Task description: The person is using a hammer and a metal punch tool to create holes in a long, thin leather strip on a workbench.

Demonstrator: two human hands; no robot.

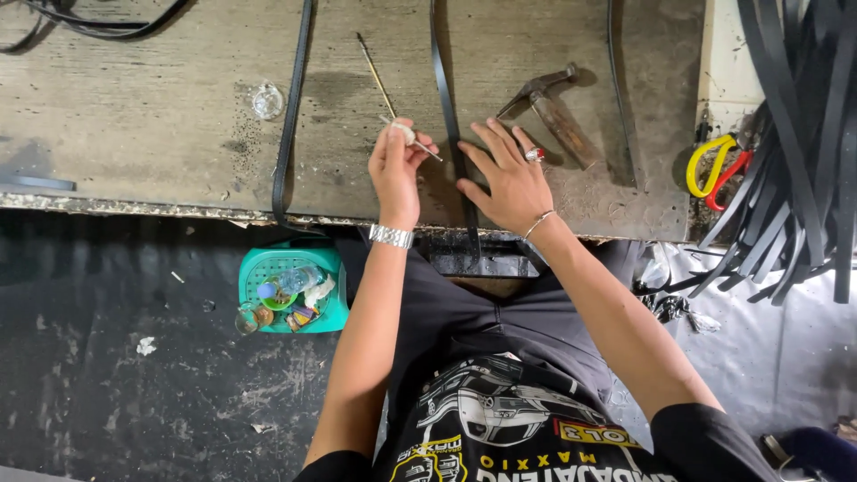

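Note:
My left hand (395, 170) pinches a thin stick-like brush (386, 91) near its lower end, with its tip slanting up and left across the worn workbench (161, 116). My right hand (511, 178) lies flat, fingers spread, pressing a narrow black strap (444, 80) that runs from the bench's far side over its near edge. The left hand wears a metal watch. A ring and a thin bangle are on the right hand.
A hammer (552, 103) lies just right of my right hand. A second black strap (292, 107) hangs over the edge at left. Yellow and red scissors (714, 165) and a bundle of black straps (803, 143) sit at right. A teal basket (295, 286) stands on the floor.

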